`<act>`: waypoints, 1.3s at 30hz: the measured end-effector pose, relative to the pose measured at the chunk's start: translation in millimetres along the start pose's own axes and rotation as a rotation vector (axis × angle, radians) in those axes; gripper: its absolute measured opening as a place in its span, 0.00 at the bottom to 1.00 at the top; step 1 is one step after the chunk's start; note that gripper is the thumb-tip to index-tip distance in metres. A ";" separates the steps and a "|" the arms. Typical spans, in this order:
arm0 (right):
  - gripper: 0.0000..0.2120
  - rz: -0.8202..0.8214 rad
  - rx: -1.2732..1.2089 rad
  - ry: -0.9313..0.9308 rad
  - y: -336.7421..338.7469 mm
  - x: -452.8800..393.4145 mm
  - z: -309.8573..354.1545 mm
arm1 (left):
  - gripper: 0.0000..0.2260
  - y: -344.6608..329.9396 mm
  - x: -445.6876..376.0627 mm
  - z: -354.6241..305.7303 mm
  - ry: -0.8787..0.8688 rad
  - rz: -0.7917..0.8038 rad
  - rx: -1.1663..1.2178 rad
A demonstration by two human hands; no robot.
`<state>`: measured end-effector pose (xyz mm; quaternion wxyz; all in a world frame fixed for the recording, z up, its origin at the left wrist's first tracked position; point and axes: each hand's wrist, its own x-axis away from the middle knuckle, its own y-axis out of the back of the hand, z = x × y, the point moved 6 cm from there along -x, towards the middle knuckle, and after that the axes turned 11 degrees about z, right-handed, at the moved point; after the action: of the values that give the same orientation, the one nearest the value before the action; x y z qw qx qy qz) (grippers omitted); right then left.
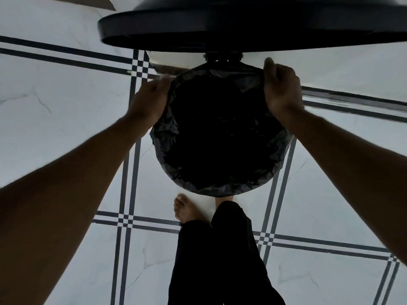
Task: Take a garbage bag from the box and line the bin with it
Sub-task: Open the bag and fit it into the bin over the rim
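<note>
A round bin stands on the floor below me, its mouth covered by a black garbage bag (pixel 222 137) whose crinkled edge is folded over the rim (pixel 220 190). The bin's dark lid (pixel 242 27) stands raised at the top of the view. My left hand (pixel 149 100) grips the bag's edge at the rim's upper left; it is blurred. At the upper right of the rim, my right hand (pixel 280 86) pinches the bag's edge, fingers curled over it. The box of bags is out of view.
White marble-look floor tiles with dark double stripes (pixel 130 172) lie all around the bin. My bare foot (pixel 187 209) and dark trouser legs (pixel 220 256) are just in front of the bin. A pale object (pixel 174 59) sits behind the bin under the lid.
</note>
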<state>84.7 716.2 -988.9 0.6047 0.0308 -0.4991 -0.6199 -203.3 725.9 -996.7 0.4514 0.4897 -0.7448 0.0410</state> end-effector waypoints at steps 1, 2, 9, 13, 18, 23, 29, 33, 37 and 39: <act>0.25 -0.001 -0.015 -0.016 -0.1 0.5 -0.9 | 0.21 -1.3 2.6 9.5 0.053 0.007 0.053; 0.25 -0.004 -0.018 -0.030 0.4 1.8 0.1 | 0.22 -3.0 5.0 18.5 0.101 0.011 0.118; 0.11 -0.291 -0.065 0.054 13.8 39.6 -3.1 | 0.20 4.4 31.4 47.9 0.138 -0.225 0.433; 0.10 -0.214 0.032 0.295 -11.3 101.1 13.2 | 0.13 -0.5 56.5 44.8 0.056 -0.268 0.161; 0.10 0.183 0.197 0.342 -79.7 123.4 17.0 | 0.15 -12.7 53.3 57.4 0.185 -0.131 0.511; 0.28 0.545 0.575 0.036 -164.8 38.2 -27.7 | 0.15 -22.1 34.4 75.0 0.182 -0.034 0.692; 0.27 0.685 0.666 0.025 -207.8 -5.5 -45.7 | 0.17 -35.4 15.6 105.0 0.088 0.132 0.866; 0.25 0.660 0.702 0.021 -216.3 -3.3 -41.9 | 0.15 -46.3 33.1 109.5 0.160 0.049 0.951; 0.22 0.467 0.641 0.022 -196.3 28.5 -21.6 | 0.10 -54.7 68.5 124.3 0.345 -0.181 1.001; 0.21 0.395 0.591 0.080 -191.9 46.3 -8.1 | 0.09 -59.6 84.9 133.4 0.434 -0.268 1.051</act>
<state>-60.4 631.3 -1092.6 0.6969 0.1318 -0.6291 -0.3181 -251.5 569.2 -1037.4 0.2914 0.7184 -0.4466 0.4467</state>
